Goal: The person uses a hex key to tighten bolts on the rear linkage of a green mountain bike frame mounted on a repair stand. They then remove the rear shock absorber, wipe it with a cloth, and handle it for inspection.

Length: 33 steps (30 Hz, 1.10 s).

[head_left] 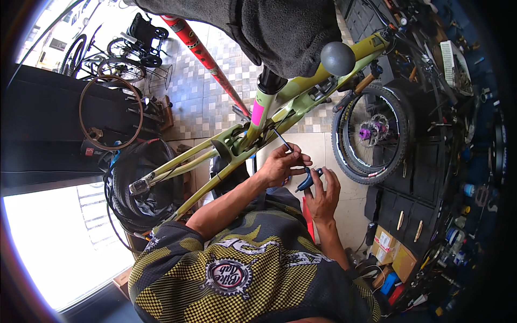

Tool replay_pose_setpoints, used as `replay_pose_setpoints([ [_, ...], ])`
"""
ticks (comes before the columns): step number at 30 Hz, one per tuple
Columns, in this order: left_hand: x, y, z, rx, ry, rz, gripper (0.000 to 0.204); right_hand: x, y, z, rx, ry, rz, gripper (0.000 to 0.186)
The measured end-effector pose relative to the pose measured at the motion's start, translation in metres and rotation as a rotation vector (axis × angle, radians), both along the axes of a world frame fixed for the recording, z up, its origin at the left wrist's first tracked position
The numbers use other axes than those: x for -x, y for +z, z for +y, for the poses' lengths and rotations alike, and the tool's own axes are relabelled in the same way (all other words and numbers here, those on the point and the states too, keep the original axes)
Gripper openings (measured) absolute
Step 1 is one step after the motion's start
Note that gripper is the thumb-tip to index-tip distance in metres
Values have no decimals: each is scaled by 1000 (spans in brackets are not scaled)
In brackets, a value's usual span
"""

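A T-handle hex wrench [307, 181] with a dark blue grip and a long thin shaft slants up to the green bicycle frame [222, 141]. Its tip meets the frame near the bottom of the seat tube, where I cannot make out the bolt. The fingers of my left hand [278, 168] are closed around the shaft, close to the grip. My right hand [325, 197] has its fingertips curled against the blue grip from the right. Higher up, a black seatpost [271, 81] rises from the frame into a dark fuzzy cloth [288, 32].
A red tube [207, 59] slopes down behind the frame. Bicycle wheels [371, 134] stand at the right beside a black wall panel with tools. Several tyres [142, 185] are heaped at the left. Cardboard boxes [385, 245] sit at the lower right.
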<state>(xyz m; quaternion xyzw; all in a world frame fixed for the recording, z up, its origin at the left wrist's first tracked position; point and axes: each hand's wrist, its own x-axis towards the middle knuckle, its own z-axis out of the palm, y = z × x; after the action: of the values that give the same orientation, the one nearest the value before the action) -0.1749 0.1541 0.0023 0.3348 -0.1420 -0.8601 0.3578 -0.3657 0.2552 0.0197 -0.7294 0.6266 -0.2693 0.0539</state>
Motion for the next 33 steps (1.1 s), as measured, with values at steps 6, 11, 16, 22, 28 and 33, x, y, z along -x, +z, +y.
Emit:
replay_pose_setpoints([
  [6,-3,-2,4,-13,0,-27,11,-14,-21,-6,-474,-248,-1188,46],
  [11,-5,-3,5,-10,-7,-75,11,-8,-8,-1,-525,-343,-1041,49],
  [16,-3,-4,5,-11,23,-77,11,2,2,-5,-75,-59,-202,50],
  [22,-5,-4,7,-11,8,-47,12,-15,-24,-11,-636,-254,-1447,35],
  [28,-8,1,7,-15,1,-124,12,-7,-14,3,-331,-191,-698,43],
  [33,-5,-2,7,-9,31,-97,13,-4,3,-9,-30,90,-321,60],
])
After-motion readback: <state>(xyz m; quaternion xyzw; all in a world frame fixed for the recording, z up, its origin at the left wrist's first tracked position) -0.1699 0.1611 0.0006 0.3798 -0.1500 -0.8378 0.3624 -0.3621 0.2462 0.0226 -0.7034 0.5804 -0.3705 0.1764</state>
